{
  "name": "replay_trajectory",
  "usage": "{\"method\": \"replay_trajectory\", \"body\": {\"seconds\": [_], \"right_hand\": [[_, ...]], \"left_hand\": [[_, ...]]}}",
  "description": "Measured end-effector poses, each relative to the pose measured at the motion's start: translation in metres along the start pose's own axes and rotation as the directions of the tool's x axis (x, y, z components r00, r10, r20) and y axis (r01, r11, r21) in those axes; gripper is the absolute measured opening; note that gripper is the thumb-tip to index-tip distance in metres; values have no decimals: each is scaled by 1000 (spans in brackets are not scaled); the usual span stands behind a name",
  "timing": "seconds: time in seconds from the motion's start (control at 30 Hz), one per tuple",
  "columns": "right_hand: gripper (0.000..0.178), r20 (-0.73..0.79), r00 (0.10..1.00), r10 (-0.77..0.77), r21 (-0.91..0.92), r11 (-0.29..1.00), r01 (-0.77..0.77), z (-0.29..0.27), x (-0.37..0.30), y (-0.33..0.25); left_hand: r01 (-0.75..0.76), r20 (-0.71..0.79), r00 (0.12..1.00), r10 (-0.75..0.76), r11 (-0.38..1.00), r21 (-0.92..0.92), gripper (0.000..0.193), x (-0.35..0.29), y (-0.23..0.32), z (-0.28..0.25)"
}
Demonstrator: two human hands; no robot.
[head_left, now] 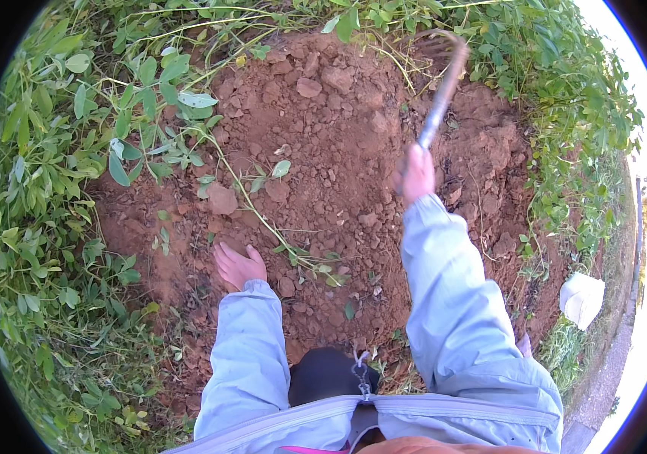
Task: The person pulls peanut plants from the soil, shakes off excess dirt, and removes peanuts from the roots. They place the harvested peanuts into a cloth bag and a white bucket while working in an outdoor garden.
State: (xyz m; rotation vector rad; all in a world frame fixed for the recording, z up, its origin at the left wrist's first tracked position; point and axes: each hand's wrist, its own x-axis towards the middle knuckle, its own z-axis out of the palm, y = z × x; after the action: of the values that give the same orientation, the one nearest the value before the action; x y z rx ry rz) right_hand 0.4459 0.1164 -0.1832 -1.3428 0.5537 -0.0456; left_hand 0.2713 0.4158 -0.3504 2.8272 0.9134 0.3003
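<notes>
My right hand [418, 172] is closed round the handle of a small hand rake [442, 98]. Its metal shaft bends over at the far end into curved tines, which are blurred, beside the far right plants. Lower on the left, my left hand [240, 267] is open, fingers stretched out over the reddish-brown soil [323, 159], with nothing in it. I cannot tell whether it touches the ground. A thin green vine [251, 200] with a few leaves lies across the loose clods, just right of my left hand. A rounded clod [222, 199] sits beyond that hand.
Dense leafy plants [43, 174] border the dug soil on the left, with more plants [558, 91] on the far right. A white container or bag [582, 300] stands at the right, near a paved strip [607, 371]. A dark rounded shape [327, 378] shows beneath my jacket.
</notes>
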Motion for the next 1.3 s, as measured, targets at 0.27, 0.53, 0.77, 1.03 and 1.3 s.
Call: {"method": "replay_trajectory", "body": {"seconds": [0.27,0.53,0.77,1.03,1.3], "right_hand": [[29,34,869,494,-334,825,-456,-50,-62,50],[31,72,986,152,83,984,-158,19,20,38],[29,225,904,364,51,922,-384,11,-29,62],[32,263,953,147,79,982,-174,50,14,41],[37,268,827,495,-428,830,-358,16,-48,84]], "left_hand": [[42,36,998,-43,999,8,67,3,-5,-6],[-1,39,999,1,1000,-6,67,0,6,-6],[14,22,1000,-14,1000,26,67,1,-3,-3],[11,26,1000,-11,1000,15,67,2,3,-3],[43,50,998,-44,999,7,69,2,-2,-5]]}}
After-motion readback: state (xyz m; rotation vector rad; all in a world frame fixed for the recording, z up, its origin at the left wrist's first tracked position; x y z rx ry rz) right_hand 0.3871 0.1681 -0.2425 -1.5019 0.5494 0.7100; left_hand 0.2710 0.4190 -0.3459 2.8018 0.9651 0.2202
